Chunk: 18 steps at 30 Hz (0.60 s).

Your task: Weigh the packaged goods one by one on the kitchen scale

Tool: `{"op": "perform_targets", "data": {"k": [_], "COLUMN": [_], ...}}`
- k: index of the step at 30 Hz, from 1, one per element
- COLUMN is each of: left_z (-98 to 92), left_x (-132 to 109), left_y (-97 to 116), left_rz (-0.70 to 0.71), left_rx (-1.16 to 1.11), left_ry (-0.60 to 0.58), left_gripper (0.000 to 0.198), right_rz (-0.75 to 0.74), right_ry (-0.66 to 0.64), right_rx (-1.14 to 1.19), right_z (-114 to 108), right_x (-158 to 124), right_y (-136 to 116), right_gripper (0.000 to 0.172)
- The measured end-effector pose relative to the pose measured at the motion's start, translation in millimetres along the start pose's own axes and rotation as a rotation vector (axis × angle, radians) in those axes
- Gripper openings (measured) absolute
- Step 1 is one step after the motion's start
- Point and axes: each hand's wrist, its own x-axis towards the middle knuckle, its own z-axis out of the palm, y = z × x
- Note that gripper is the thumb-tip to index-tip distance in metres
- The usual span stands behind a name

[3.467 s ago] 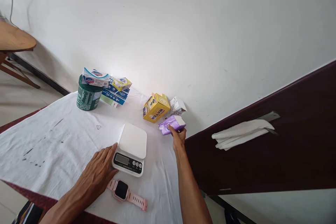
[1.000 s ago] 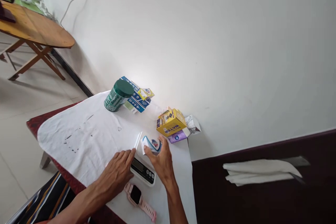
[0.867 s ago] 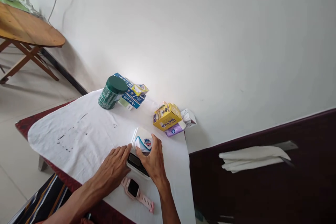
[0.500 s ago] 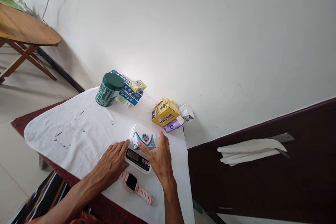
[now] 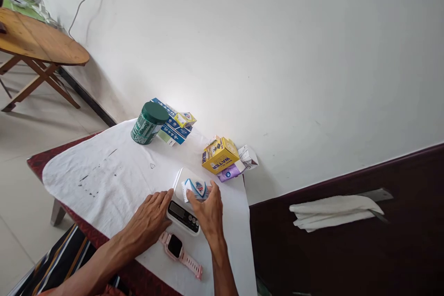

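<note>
A white kitchen scale point(image 5: 181, 186) sits on the white cloth point(image 5: 114, 180) near the table's front right. My right hand point(image 5: 206, 209) grips a white and blue soap box point(image 5: 194, 189) over the scale's platform. Flat on the cloth, my left hand point(image 5: 149, 219) touches the scale's left side by its display. A pink smartwatch point(image 5: 178, 251) lies just in front of the scale.
A green jar point(image 5: 148, 123) stands at the back next to blue and yellow boxes point(image 5: 175, 126). A yellow box point(image 5: 219, 155), a purple pack point(image 5: 230, 173) and a white carton point(image 5: 249, 157) sit against the wall. A dark panel point(image 5: 347, 249) borders the right; a wooden table point(image 5: 38, 46) is far left.
My right hand put the purple pack down by the yellow box, took the soap box from the green jar's lid and brought it onto the scale. My left hand stayed by the scale.
</note>
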Motion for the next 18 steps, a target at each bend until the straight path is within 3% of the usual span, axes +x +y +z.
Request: {"op": "perform_targets", "data": {"k": [4,6,9,13,18], "left_z": [0.0,0.6,1.8,2.8,3.9], "left_x": [-1,-1,-1,-2,-2], "left_y": [0,-1,-1,-2,-2], "left_rz": [0.006,0.009,0.016,0.024,0.017], "left_rx": [0.005,0.016,0.025,0.024,0.019], "left_ry": [-0.007,-0.004,0.001,0.012,-0.009], "left_gripper": [0.073,0.074,0.075,0.077,0.082], "right_rz": [0.060,0.057,0.119,0.182,0.228], "right_ry": [0.104,0.230,0.281,0.268,0.192], "right_rx": [0.072,0.019,-0.048,-0.075,-0.134], "right_z": [-39,-58,-76,-75,-53], "right_x": [40,74,132,194,225], "right_y": [-2,-4,-2,6,19], "right_gripper": [0.091,0.095,0.098,0.099,0.095]}}
